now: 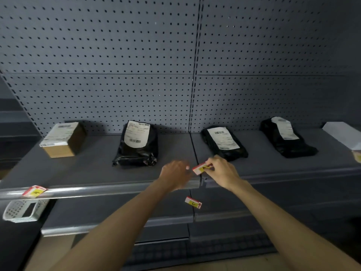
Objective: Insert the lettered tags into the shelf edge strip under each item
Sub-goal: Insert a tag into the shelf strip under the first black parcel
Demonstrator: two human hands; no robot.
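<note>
My right hand (220,172) pinches a red, white and yellow lettered tag (199,168) just above the shelf edge strip (109,189), in front of the middle black parcel (223,142). My left hand (174,178) hovers beside it over the strip, fingers curled, blurred, with nothing seen in it. Another tag (33,191) sits in the strip at the left, below the cardboard box (63,139). A third tag (193,202) with a letter and a red arrow appears below the strip, over the lower shelf. A black parcel (136,143) lies left of centre, another (286,136) at the right.
A white perforated basket (21,211) hangs at the lower left under the strip. A white flat box (345,134) lies at the far right, with a yellow-tagged edge (357,156) below it. Grey pegboard backs the shelf. A lower shelf (117,222) juts out beneath.
</note>
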